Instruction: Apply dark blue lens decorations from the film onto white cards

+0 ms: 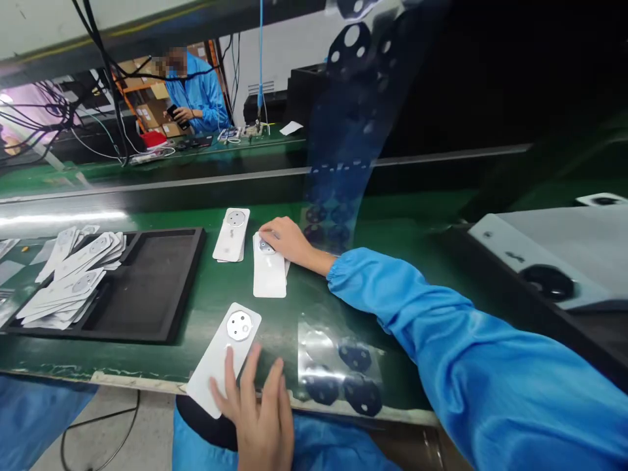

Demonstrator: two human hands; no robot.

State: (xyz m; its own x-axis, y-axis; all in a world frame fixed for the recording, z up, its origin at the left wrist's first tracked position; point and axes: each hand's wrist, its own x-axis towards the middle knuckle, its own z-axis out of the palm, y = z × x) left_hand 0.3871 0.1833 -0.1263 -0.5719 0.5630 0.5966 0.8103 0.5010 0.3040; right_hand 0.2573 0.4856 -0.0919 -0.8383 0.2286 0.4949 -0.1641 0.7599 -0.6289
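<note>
My left hand (258, 409) is in the lower middle, fingers spread over a white phone back cover (223, 356) with a round camera plate. That cover lies tilted across the bench's front edge, and the fingers reach its lower right side. Further up, my right hand (287, 242) has its fingers bent together on the camera end of another white phone back cover (269, 278), on top of a small stack. Its fingertips partly hide the camera plate. Left of it lies a second small stack of covers (231, 235).
A black tray (147, 314) at left holds fanned piles of white covers (73, 288). Clear film with black round stickers (356, 356) lies by the front edge; a longer strip (343, 131) hangs behind. At right stands a tray with a pale cover (554, 248). Across the bench, a person (199, 91) holds a dark object.
</note>
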